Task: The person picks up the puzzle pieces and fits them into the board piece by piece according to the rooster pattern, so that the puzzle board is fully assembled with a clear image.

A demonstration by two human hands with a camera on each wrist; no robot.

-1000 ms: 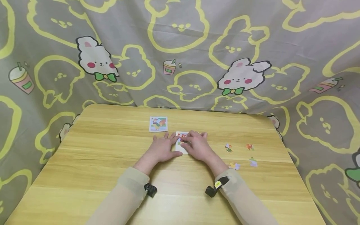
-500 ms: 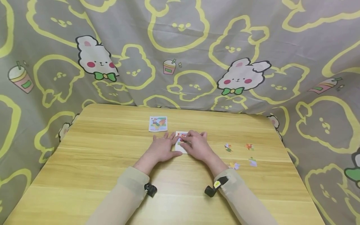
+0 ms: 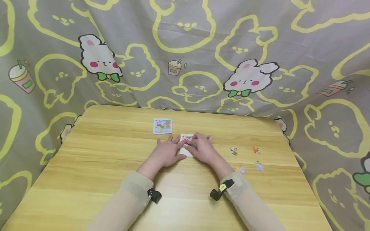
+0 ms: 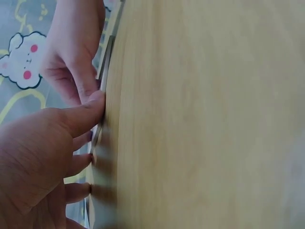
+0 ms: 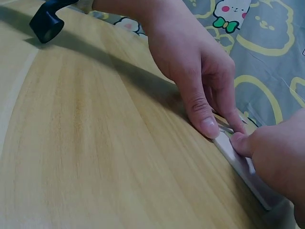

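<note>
A small white puzzle board [image 3: 186, 153], partly filled with a coloured picture, lies flat on the wooden table [image 3: 179, 205]. My left hand [image 3: 167, 153] rests beside its left side, fingers spread. The left index finger reaches onto the picture and the thumb touches the near edge. Over the board's right part, my right hand [image 3: 203, 149] pinches a small puzzle piece between thumb and index finger. The fingers hide most of that piece. In the left wrist view the left thumb [image 4: 90, 112] meets the board's edge. The right wrist view shows the board [image 5: 243, 169] side-on between both hands.
Several loose puzzle pieces lie to the right, among them an orange one [image 3: 256, 150] and a green-and-lilac one [image 3: 259, 165]. A square rooster picture card [image 3: 162, 126] lies behind the left hand. A patterned curtain [image 3: 199, 57] hangs behind the table.
Both hands keep nearly the same place on the board, with only slight finger movement. The head view has tilted very slightly. The loose pieces and the card stay put.
</note>
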